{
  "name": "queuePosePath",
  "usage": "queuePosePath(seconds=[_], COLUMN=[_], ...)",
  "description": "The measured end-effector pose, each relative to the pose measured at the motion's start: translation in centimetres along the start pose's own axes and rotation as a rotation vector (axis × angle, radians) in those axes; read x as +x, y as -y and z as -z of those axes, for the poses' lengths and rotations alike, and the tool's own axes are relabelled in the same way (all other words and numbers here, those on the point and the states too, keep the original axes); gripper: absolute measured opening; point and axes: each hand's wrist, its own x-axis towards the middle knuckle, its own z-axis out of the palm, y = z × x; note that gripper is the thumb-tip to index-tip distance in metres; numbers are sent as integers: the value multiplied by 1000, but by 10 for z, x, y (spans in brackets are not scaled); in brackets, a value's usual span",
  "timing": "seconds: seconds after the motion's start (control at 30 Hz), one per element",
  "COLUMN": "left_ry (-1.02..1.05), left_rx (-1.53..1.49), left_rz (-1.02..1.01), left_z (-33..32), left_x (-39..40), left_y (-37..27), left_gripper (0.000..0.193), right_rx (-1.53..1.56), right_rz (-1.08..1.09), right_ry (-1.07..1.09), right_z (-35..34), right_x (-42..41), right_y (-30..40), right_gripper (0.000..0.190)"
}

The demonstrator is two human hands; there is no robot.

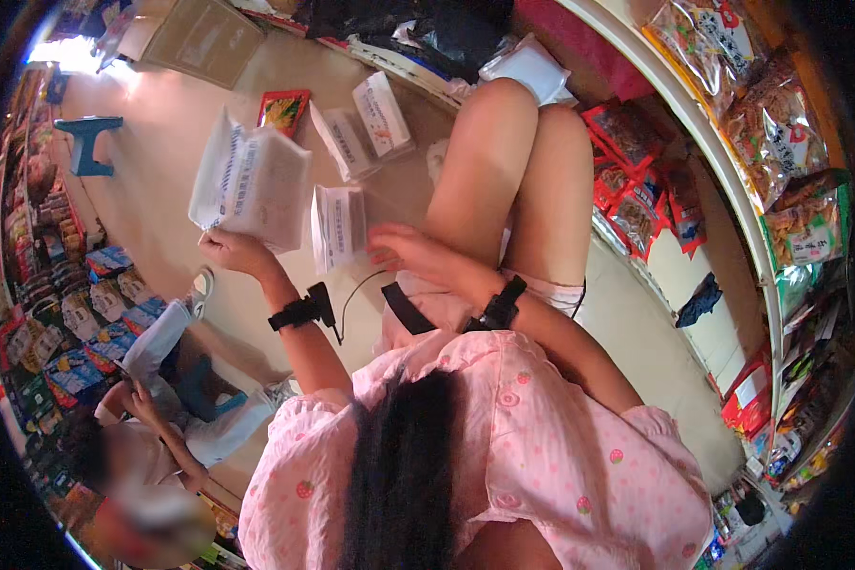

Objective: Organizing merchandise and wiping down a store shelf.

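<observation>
My left hand point(231, 253) is closed on the lower corner of a large white printed plastic package point(256, 185), holding it up over the floor. My right hand point(399, 248), slightly blurred, has its fingers apart beside my thigh and holds nothing. Just left of its fingertips is a smaller white printed package point(339, 226). Two more white packages, one point(345, 142) leaning close to the other point(383, 114), are farther forward on the floor. A red-edged food packet point(283, 112) lies behind the large package.
A cardboard box point(199, 43) and a blue stool point(89, 142) stand at the upper left. Another person point(164, 420) sits at the lower left near shelves of packaged goods. On the right, a curved white shelf edge point(737, 157) runs past red food packets point(634, 203).
</observation>
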Motion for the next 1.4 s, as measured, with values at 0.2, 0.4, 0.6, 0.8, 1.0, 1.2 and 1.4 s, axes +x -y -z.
queuePosePath(seconds=[0.2,0.4,0.6,0.8,1.0,1.2,1.4], left_ry=[22,334,412,276,215,315,281], left_rx=[79,215,390,257,336,396,27], left_rz=[-12,55,281,217,40,388,243], left_z=[-62,-112,-124,-115,-124,-112,-132], left_x=[-9,-20,-69,-53,-62,-72,-48], left_y=[81,182,239,238,238,266,129], left_gripper=[25,24,38,20,22,23,29], right_rx=[176,234,207,99,81,-278,-459], right_rz=[18,39,103,70,67,212,1120], right_ry=[-54,20,79,102,143,29,-466], right_z=[11,7,21,12,8,-1,9], right_x=[4,1,4,4,2,0,-80], right_y=[2,0,-5,-9,-5,47,274], right_gripper=[30,29,30,32,36,31,12])
